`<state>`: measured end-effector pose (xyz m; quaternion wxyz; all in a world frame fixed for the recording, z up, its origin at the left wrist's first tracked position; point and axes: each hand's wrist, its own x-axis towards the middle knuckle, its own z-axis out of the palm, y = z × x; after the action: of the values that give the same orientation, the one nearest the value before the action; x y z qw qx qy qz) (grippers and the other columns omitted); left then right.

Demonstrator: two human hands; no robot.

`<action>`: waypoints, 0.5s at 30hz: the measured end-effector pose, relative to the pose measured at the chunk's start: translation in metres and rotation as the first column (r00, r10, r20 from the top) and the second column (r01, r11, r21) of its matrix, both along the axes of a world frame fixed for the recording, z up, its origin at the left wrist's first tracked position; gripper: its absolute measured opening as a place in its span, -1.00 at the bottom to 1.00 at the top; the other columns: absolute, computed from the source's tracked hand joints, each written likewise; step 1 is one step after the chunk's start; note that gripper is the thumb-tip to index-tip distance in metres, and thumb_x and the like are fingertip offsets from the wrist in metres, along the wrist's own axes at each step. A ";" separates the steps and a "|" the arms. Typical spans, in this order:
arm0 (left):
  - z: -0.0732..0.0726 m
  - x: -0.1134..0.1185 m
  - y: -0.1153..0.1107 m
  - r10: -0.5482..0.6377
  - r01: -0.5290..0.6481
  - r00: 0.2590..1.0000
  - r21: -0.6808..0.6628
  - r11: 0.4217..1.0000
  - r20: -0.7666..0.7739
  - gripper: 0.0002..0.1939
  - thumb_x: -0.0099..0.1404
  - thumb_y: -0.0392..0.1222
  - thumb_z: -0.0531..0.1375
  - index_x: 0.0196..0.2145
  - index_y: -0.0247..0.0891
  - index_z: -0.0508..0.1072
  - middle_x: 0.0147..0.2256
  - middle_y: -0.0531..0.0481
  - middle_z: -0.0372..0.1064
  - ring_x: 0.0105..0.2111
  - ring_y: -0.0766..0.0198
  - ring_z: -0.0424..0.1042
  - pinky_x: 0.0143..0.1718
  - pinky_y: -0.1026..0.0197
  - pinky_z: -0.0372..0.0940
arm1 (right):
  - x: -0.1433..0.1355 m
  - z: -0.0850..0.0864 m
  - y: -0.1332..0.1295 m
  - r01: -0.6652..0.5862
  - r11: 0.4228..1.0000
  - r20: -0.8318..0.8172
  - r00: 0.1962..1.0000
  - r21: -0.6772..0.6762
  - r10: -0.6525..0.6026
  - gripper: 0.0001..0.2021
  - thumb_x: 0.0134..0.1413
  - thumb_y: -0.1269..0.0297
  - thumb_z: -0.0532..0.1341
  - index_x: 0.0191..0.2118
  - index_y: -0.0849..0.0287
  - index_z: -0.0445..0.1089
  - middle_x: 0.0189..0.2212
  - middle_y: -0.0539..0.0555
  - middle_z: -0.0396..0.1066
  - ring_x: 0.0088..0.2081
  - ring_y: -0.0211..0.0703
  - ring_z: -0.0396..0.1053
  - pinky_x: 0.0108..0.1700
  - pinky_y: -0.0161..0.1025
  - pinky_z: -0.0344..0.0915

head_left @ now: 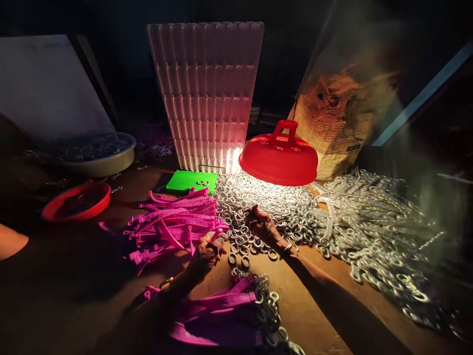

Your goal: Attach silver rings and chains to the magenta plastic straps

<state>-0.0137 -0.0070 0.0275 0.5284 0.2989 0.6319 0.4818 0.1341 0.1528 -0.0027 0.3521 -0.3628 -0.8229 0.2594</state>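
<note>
My left hand (pixel 207 254) is closed at the right end of a heap of pink straps (pixel 173 222); what its fingers pinch is too small to make out. My right hand (pixel 260 222) reaches onto the near side of a big pile of metal rings (pixel 273 197), its fingers curled, and whatever they hold is hidden. Nearer to me, more pink straps (pixel 218 305) lie with rings (pixel 271 315) along their right ends. A red lamp shade (pixel 279 155) hangs over the ring pile.
A green perforated board (pixel 190 181) stands before an upright ribbed panel (pixel 210 88). At left are a red basin (pixel 77 201) and a pale tub (pixel 107 160). Metal chain pieces (pixel 384 236) spread right, near a printed sack (pixel 332 118). Someone's arm (pixel 11 241) shows at far left.
</note>
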 end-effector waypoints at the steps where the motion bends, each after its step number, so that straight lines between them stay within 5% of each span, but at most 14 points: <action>1: 0.002 0.006 -0.001 0.005 -0.005 1.000 0.027 1.000 0.011 -0.56 0.01 0.15 0.13 -0.29 -0.24 0.24 -0.55 0.12 0.23 -0.66 0.47 0.07 -0.66 0.39 -0.06 | 0.001 -0.003 -0.015 -0.015 1.000 -0.012 1.000 -0.016 0.015 -0.80 0.09 0.38 -0.08 -0.43 0.21 0.24 -0.59 0.00 0.23 -0.56 -0.32 0.12 -0.52 -0.37 0.08; 6: -0.012 0.024 0.002 -0.018 0.005 0.997 0.171 0.985 0.078 -0.46 0.12 0.08 0.15 -0.03 -0.24 0.17 -0.51 0.08 0.30 -0.64 0.44 0.15 -0.64 0.35 0.01 | 0.000 -0.012 -0.061 -0.052 0.998 -0.064 0.997 -0.038 0.050 -0.92 -0.09 0.44 -0.04 -0.45 0.19 0.16 -0.58 0.00 0.24 -0.56 -0.34 0.12 -0.51 -0.38 0.07; 11: -0.022 0.030 0.013 0.014 -0.032 0.995 0.183 0.983 0.100 -0.78 0.17 -0.04 0.12 -0.30 -0.23 0.32 -0.55 0.06 0.25 -0.64 0.40 0.17 -0.61 0.31 0.13 | -0.002 -0.009 -0.079 -0.150 0.977 -0.146 0.981 -0.152 0.128 -0.91 -0.02 0.39 -0.02 -0.38 0.19 0.20 -0.62 -0.05 0.18 -0.60 -0.35 0.09 -0.55 -0.40 0.06; 15: -0.022 0.030 0.017 0.032 -0.051 0.994 0.181 0.982 0.106 -0.83 0.17 -0.07 0.10 -0.43 -0.22 0.33 -0.56 0.06 0.23 -0.56 0.36 0.26 -0.52 0.32 0.21 | 0.000 -0.004 -0.084 -0.250 0.922 -0.233 0.955 -0.295 0.184 -0.89 -0.01 0.34 0.00 -0.37 0.17 0.23 -0.53 0.00 0.27 -0.55 -0.31 0.21 -0.55 -0.40 0.15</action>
<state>0.0161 0.0104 0.0058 0.5202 0.3078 0.5630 0.5636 0.1338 0.0693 -0.0070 0.3384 -0.2933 -0.7651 0.4626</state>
